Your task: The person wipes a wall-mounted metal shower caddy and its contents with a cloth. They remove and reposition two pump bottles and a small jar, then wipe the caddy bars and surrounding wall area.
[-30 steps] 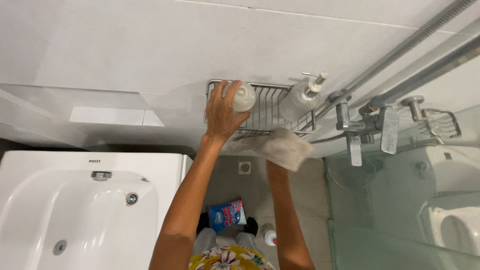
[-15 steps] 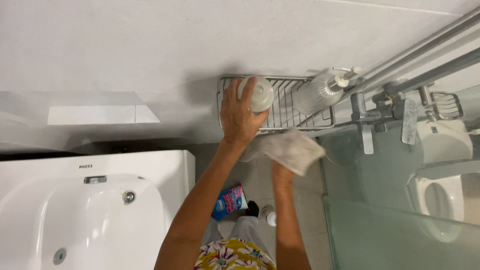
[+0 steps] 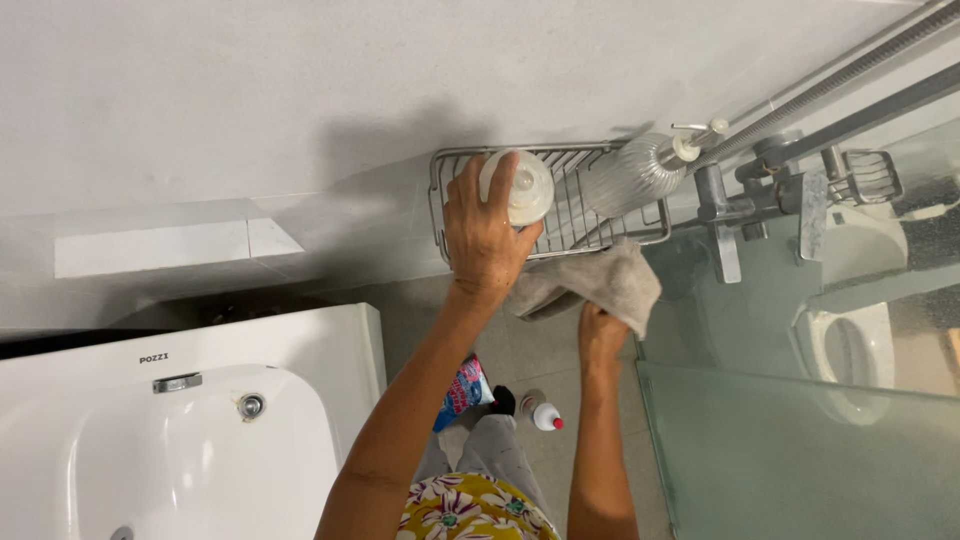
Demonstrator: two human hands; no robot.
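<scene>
My left hand (image 3: pixel 486 236) grips a white bottle (image 3: pixel 523 187) standing in a wire wall basket (image 3: pixel 570 215). Just below the basket's front edge, my right hand (image 3: pixel 600 332) holds a crumpled grey cloth (image 3: pixel 594 281), which touches the underside of the basket. A ribbed clear pump bottle (image 3: pixel 640 170) stands at the right end of the same basket, free of both hands.
A metal shower mixer (image 3: pixel 735 200) and rails sit right of the basket, with a small wire soap holder (image 3: pixel 870 176). A glass screen (image 3: pixel 800 450) and a toilet (image 3: pixel 850 345) lie right. A white bathtub (image 3: pixel 190 440) is at left. On the floor lie a blue packet (image 3: pixel 465 390) and a small bottle (image 3: pixel 545 413).
The view has shifted so the basket sits further right. My left hand stays on the white bottle and my right hand keeps the cloth under the basket.
</scene>
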